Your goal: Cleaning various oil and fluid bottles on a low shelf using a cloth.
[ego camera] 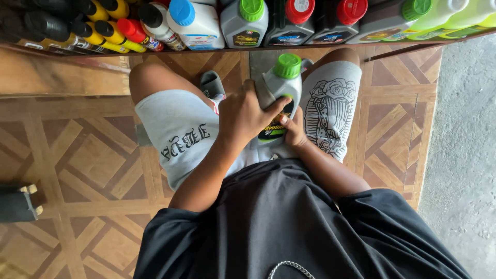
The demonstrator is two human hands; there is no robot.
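Both hands on one grey plastic oil bottle with green screw cap [279, 88] | left hand [247, 116] wraps its front — right hand [295, 130] cups it beneath, steadying it | above lap, just below wooden shelf [62, 75] of bottles

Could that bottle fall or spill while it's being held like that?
Maybe. Both hands, left and right, grip the grey plastic bottle with the green cap above the lap, so a slip might drop it onto the patterned tile floor. Lifting it carelessly could also knock the packed row of bottles on the wooden shelf just ahead.
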